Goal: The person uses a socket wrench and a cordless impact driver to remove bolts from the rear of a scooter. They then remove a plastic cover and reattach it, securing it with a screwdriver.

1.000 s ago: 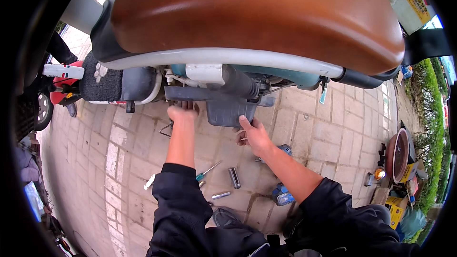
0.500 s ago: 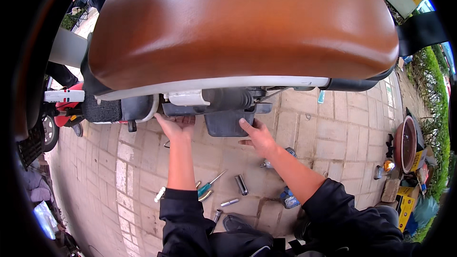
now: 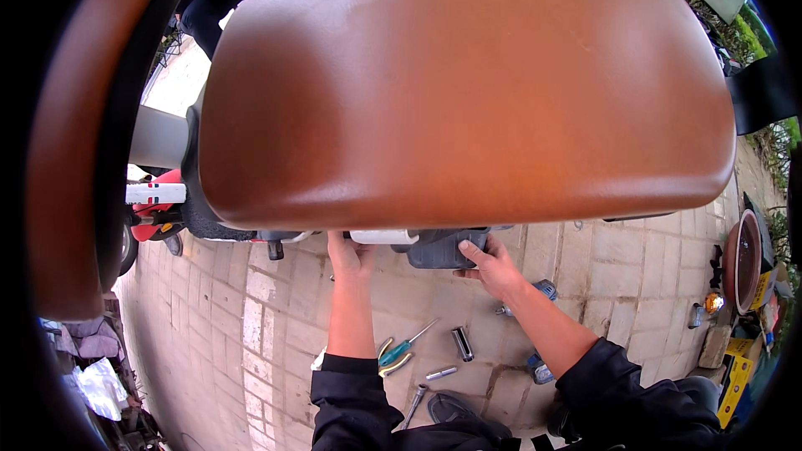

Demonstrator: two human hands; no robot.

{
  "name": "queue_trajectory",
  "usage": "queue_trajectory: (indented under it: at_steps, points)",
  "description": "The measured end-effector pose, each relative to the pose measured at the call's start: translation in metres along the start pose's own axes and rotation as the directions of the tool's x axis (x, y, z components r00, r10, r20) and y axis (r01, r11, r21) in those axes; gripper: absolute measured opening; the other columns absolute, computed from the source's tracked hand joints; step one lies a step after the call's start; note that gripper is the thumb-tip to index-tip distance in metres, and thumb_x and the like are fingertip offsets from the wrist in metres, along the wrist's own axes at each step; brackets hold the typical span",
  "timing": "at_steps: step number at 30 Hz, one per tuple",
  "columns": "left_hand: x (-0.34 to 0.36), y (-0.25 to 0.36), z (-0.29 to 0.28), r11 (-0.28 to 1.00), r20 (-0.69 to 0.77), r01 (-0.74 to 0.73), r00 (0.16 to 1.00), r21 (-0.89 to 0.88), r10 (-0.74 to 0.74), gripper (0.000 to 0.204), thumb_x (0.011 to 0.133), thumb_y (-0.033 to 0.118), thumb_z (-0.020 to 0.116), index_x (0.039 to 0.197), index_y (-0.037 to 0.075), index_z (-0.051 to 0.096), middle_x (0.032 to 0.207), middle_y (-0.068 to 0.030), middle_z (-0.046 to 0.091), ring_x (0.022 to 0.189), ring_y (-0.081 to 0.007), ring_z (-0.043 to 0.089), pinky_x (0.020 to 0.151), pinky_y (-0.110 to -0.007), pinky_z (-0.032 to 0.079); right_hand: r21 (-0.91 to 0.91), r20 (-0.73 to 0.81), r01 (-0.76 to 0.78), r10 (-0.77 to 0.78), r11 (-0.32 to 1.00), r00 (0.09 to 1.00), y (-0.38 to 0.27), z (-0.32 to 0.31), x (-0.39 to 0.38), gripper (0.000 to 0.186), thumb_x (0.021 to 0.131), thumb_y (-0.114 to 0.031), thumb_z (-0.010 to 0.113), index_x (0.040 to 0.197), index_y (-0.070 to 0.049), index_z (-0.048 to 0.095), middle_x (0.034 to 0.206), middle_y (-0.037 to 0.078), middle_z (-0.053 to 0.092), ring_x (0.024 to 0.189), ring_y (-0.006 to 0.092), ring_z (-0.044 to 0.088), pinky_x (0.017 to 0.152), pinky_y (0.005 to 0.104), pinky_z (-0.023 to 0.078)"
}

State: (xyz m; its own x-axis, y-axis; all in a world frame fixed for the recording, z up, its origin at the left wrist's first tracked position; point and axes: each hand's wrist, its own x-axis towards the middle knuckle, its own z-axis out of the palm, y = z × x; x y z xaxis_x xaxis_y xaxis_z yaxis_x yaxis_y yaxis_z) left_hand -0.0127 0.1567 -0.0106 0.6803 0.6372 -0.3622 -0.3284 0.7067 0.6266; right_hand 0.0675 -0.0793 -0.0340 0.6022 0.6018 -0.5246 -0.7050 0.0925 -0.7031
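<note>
A brown padded seat (image 3: pixel 468 100) of a scooter fills the upper middle. Under its near edge, my right hand (image 3: pixel 491 267) grips a black plastic box-shaped part (image 3: pixel 439 254), the thumb on its face and the fingers below. My left hand (image 3: pixel 351 257) reaches up beneath the seat edge, beside a white part (image 3: pixel 380 236); most of its fingers are hidden, so what it touches I cannot make out. On the paving below lie a teal screwdriver (image 3: pixel 403 352), pliers (image 3: pixel 395 367), a dark metal socket (image 3: pixel 462 344), a short metal piece (image 3: pixel 441 372) and a socket wrench (image 3: pixel 414 406).
Blue tools (image 3: pixel 541 369) lie by my right forearm. At the right stand a round brown basin (image 3: pixel 742 260), a brick (image 3: pixel 714 347) and a yellow box (image 3: pixel 735 384). A second brown padded piece (image 3: pixel 71 150) rises at the left. A person in dark clothes (image 3: pixel 219 4) is at upper left.
My view has shifted, so the seat sits lower and hides more of the parts under it. My left fingers are now more covered. The right hand still holds the black plastic part.
</note>
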Motion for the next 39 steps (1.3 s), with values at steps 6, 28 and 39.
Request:
queue_trajectory:
  at_steps: [6, 28, 39]
  points:
    - [0.006, -0.006, -0.017, 0.998, 0.238, -0.014, 0.971, -0.058, 0.027, 0.046, 0.089, 0.036, 0.058, 0.124, 0.008, 0.048, 0.118, -0.0043, 0.054, 0.112, -0.0227, 0.051, 0.091, -0.038, 0.047, 0.026, -0.001, 0.009, -0.009, 1.000, 1.000, 0.011, -0.008, 0.004, 0.048, 0.090, -0.022, 0.061, 0.131, -0.008, 0.041, 0.129, 0.006, 0.047, 0.116, 0.0221, 0.046, 0.089, 0.0410, 0.047]
    - [-0.012, -0.020, -0.011, 1.000, 0.043, -0.003, 0.999, 0.003, 0.002, 0.056, 0.087, 0.048, 0.052, 0.127, 0.008, 0.047, 0.122, -0.0082, 0.053, 0.115, -0.0235, 0.050, 0.099, -0.040, 0.041, -0.963, 0.163, 0.247, -0.507, 0.103, 0.846, -0.074, -0.025, -0.065, 0.032, 0.085, -0.025, 0.064, 0.111, -0.006, 0.059, 0.112, 0.010, 0.060, 0.101, 0.0248, 0.056, 0.081, 0.0396, 0.047]
    - [-0.006, -0.012, -0.006, 0.998, -0.052, -0.012, 0.999, 0.068, 0.015, 0.062, 0.085, 0.053, 0.050, 0.128, 0.008, 0.046, 0.124, -0.0099, 0.053, 0.117, -0.0241, 0.049, 0.102, -0.042, 0.038, -0.927, 0.277, 0.370, -0.551, 0.061, 0.787, -0.108, 0.057, -0.067, 0.030, 0.086, -0.025, 0.061, 0.108, -0.006, 0.060, 0.107, 0.010, 0.061, 0.101, 0.0280, 0.055, 0.084, 0.0396, 0.044]
